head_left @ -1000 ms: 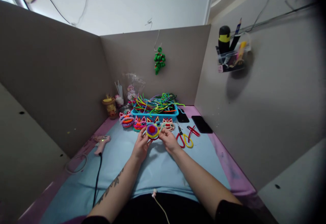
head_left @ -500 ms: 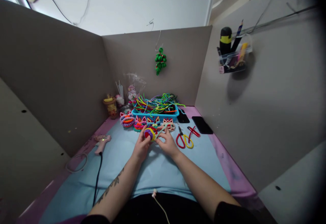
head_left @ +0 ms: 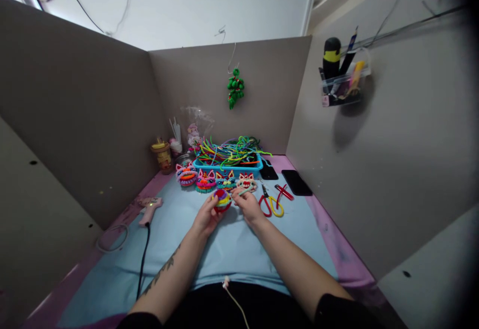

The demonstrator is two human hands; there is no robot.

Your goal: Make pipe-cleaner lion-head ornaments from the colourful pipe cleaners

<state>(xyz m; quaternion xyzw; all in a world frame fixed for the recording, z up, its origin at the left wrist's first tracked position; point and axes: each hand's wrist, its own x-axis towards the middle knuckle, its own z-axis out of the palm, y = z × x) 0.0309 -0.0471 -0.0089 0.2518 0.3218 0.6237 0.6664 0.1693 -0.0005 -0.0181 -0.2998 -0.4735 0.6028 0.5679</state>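
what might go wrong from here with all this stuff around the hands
The left hand grips the round multicoloured fuzzy piece; squeezing hard might crush its shape.

The red-and-yellow-handled scissors lie close beside the right hand, so a sideways move could knock them.

The black cord of the pink gun-shaped tool runs near the left forearm; an arm might snag it and drag the tool.

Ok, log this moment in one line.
left hand: holding round multicoloured pipe-cleaner piece | right hand: pinching pale-green pipe cleaner | nearby: red-and-yellow scissors on blue cloth
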